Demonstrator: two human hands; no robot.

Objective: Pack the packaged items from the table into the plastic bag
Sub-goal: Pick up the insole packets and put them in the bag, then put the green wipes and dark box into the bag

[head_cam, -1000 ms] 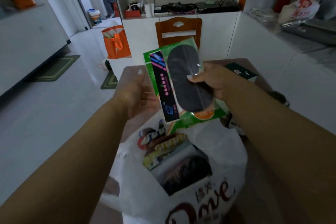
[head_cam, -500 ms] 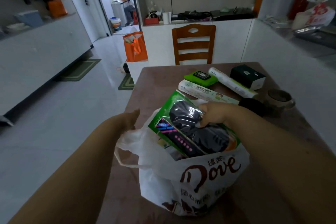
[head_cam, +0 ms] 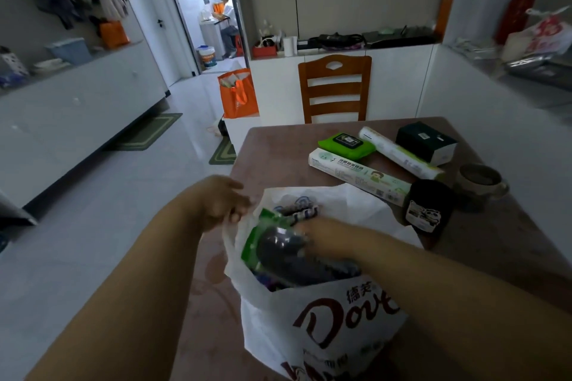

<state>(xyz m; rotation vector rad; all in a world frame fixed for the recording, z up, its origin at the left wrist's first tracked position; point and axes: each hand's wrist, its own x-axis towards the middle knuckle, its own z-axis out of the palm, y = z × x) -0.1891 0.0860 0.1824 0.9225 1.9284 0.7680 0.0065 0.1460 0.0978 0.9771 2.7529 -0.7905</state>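
Green packet (head_cam: 280,244) now sunk deeper in plastic bag (head_cam: 322,318) vs half a sec ago; right hand (head_cam: 322,240) grips it inside, left hand (head_cam: 223,201) pinches bag's left rim. Four pkgs still far right on table (head_cam: 278,145).

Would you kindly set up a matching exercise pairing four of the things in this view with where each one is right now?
Things:
1. green-backed package
2. green wet-wipes pack
3. dark box
4. left hand

Places:
A. at the table's far right, beside the long roll
B. gripping the left rim of the white plastic bag
C. flat on the table, just beyond the long white carton
D. partly inside the bag, under the right hand

Pairs: 1-D, 2-C, 3-A, 4-B
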